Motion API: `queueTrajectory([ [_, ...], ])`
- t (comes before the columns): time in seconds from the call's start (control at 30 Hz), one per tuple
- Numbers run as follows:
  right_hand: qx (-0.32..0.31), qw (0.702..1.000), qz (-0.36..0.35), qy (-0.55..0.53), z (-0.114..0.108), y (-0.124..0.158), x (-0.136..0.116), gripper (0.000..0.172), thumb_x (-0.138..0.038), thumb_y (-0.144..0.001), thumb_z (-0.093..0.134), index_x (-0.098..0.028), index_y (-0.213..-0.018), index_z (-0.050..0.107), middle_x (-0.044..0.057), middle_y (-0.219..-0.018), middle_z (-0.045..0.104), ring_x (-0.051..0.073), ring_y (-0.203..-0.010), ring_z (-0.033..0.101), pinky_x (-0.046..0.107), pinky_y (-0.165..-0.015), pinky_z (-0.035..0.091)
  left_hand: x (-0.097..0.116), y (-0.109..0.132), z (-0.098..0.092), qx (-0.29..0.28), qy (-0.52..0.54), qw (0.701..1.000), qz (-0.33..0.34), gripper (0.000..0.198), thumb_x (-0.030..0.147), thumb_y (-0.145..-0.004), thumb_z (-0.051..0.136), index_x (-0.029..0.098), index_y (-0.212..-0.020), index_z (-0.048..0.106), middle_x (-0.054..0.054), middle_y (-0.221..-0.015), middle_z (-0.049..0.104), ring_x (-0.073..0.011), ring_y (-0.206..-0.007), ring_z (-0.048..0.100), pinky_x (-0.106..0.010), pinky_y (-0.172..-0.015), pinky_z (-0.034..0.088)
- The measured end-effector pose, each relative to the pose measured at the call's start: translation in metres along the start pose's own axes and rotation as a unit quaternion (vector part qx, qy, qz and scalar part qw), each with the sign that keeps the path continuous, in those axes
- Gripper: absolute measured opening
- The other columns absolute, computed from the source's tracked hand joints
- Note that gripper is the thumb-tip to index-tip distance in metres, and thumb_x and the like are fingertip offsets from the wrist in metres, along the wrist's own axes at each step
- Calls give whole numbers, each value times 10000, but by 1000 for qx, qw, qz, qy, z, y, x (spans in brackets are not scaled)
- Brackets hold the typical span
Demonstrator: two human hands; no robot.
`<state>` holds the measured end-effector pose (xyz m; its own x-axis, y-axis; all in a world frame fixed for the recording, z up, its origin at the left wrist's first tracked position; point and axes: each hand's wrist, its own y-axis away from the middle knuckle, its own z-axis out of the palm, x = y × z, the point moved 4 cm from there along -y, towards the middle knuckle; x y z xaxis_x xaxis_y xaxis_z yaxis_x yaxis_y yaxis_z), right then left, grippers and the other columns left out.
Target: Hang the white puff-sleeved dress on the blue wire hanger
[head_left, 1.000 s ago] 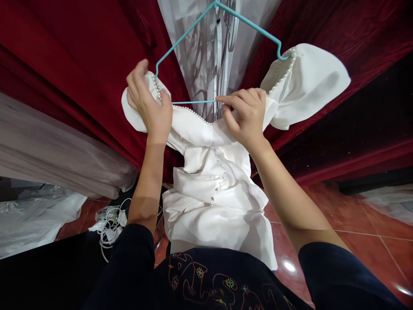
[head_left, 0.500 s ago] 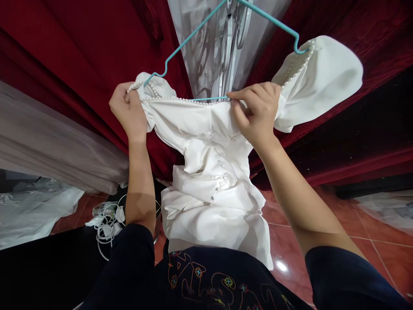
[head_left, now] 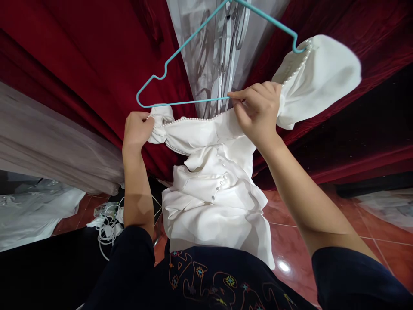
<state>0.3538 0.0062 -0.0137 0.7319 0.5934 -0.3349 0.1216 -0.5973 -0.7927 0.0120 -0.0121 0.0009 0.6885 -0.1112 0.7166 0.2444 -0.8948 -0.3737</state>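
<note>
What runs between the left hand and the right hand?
Head view: the pearl-trimmed neckline of the white dress spans from left hand to right hand, just below the teal hanger.

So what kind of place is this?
Probably a bridal or dress shop: a white pearl-trimmed dress half on a teal hanger, red velvet drapes, more white fabric on the tiled floor.

I am looking at the glossy red tiled floor (head_left: 387, 224), which is carrying a tangle of white cables (head_left: 108, 226) at lower left, pale sheeting (head_left: 32, 219) lying just beside them.
</note>
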Motion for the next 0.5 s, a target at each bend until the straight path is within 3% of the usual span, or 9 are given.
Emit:
queueTrajectory([
  [0.1,-4,1000,15,-11,11,0,-4,362,-480,-1050,393,-327,-1094,719,75,-896,657,297,-999,612,588,-1012,423,18,14,10,-40,-52,991,115,161,130,-781,583,175,-661,679,13,-608,531,-142,-605,457,-282,-598,350],
  [0.17,-1,1000,16,-6,15,-1,-2,377,-488,-1053,382,-325,-1101,719,78,-897,659,303,-1016,620,588,-1012,431,36,27,18,-55,-25,977,207,187,139,-812,587,212,-812,759,-15,-786,671,-172,-711,581,-298,-676,452],
  [0.27,3,1000,14,8,16,-2,1,381,-495,-1059,372,-336,-1099,715,75,-888,669,292,-993,622,587,-1019,431,67,39,28,-47,-10,952,302,233,157,-902,574,269,-961,770,-28,-1022,717,-223,-967,673,-366,-899,544],
  [0.4,-1,1000,9,18,9,2,-5,367,-470,-1066,369,-340,-1109,709,69,-894,687,279,-971,628,580,-1016,436,96,33,40,1,-2,949,315,234,233,-1035,537,306,-1180,705,-54,-1259,671,-266,-1259,624,-430,-1112,487],
  [0.5,-4,1000,-8,12,3,4,-12,326,-431,-1058,394,-354,-1122,704,56,-925,702,267,-966,640,576,-1017,445,102,23,60,-38,-1,951,308,232,277,-1077,508,297,-1245,666,-64,-1213,705,-269,-1229,654,-434,-1122,466],
])
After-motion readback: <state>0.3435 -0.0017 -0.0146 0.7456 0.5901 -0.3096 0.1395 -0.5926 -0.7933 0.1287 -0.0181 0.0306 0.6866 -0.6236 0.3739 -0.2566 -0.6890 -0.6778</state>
